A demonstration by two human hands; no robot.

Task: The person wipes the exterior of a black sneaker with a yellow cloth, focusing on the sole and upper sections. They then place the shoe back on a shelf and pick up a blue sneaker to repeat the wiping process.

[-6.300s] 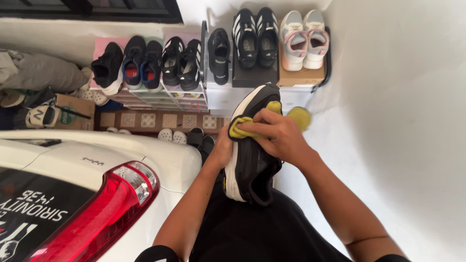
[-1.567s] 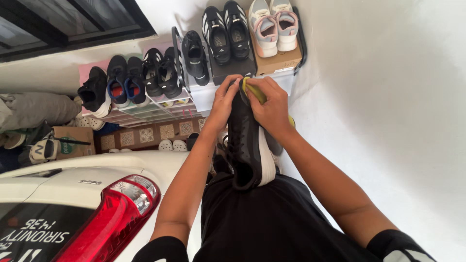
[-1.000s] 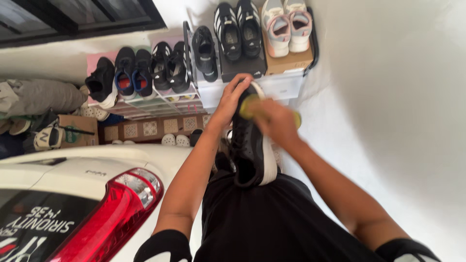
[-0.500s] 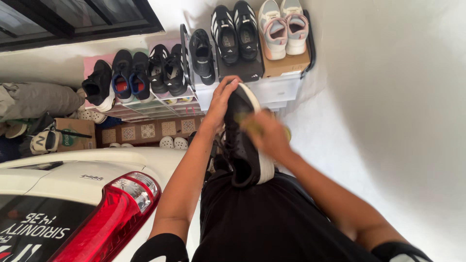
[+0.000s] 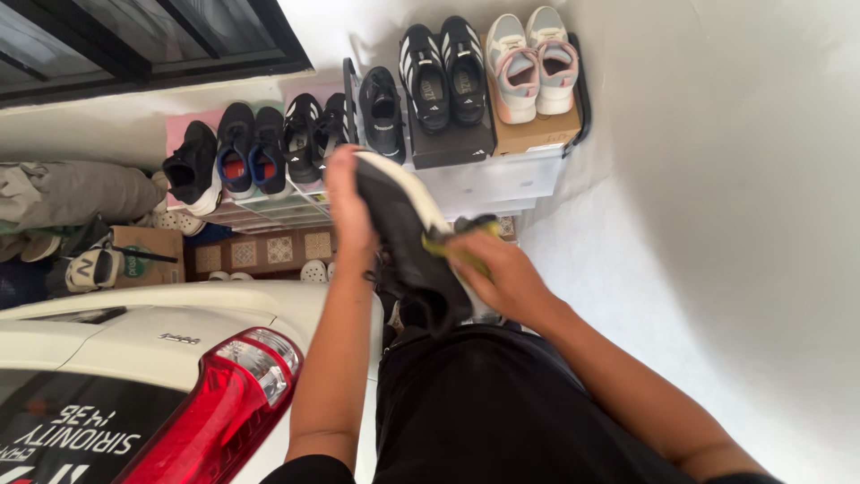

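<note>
Since half a second ago our black sneaker (image 5: 408, 237) has swung over: its toe, then pointing up at the white drawer unit (image 5: 502, 179), now leans left toward the row of dark shoes (image 5: 269, 148), and our right hand (image 5: 497, 273) has slid lower along its side.

Item, sneaker: black upper, white midsole edge showing along the right side, dark opening at the lower end; held tilted above our lap, in front of the drawer unit.

Item, left hand (image 5: 345, 202): fingers wrapped on the toe end of the sneaker, blurred, so we cannot tell the exact hold.

Item, right hand: fingers closed on a yellow-green cloth (image 5: 448, 244), pressed to the sneaker's side.

Item, black shoebox (image 5: 448, 143): rectangular, on top of the drawer unit, bearing a black pair with white stripes (image 5: 445, 67).

Item, brown cardboard shoebox (image 5: 537, 134): just right of the black one, bearing a white and pink pair (image 5: 533, 63).

Item, pink box (image 5: 179, 143): left of the drawer unit, behind the dark shoes.

Item, brown carton (image 5: 148, 255) with a round green label: well left of the drawer unit, on the floor, a strapped sandal (image 5: 90, 269) touching it.

Item, white car (image 5: 134, 341): lower left of the drawer unit, red tail lamp (image 5: 224, 403), white lettering on the dark rear window.
</note>
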